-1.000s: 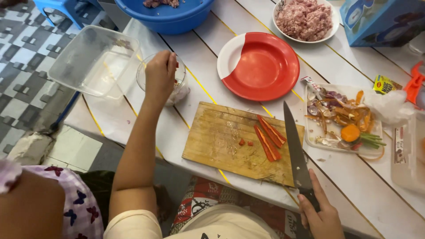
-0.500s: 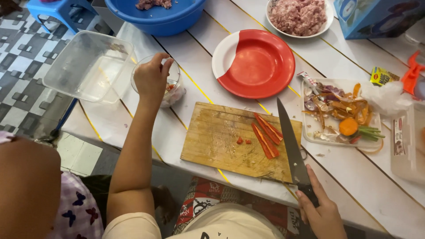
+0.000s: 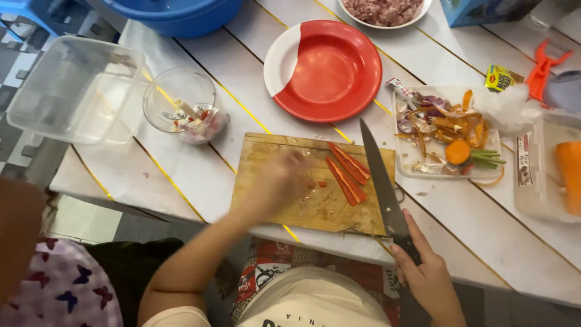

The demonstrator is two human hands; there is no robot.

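Observation:
My left hand (image 3: 279, 180) hovers blurred over the wooden cutting board (image 3: 266, 154), fingers loosely spread, close to small red bits (image 3: 322, 183); nothing shows in it. Two long red chilli strips (image 3: 346, 172) lie on the board's right half. My right hand (image 3: 426, 275) grips the black handle of a large kitchen knife (image 3: 380, 181), its blade lying over the board's right edge, tip pointing away from me. A small clear glass bowl (image 3: 183, 106) with chopped red and white pieces stands left of the board.
A red and white plate (image 3: 324, 68) sits behind the board. A clear tray of vegetable peelings (image 3: 448, 130) lies to the right, a clear plastic box (image 3: 72, 91) to the left. A blue basin (image 3: 175, 15) and a bowl of minced meat (image 3: 382, 11) stand at the back.
My left hand has left the glass bowl and swung right onto the cutting board. The knife in my right hand has barely shifted.

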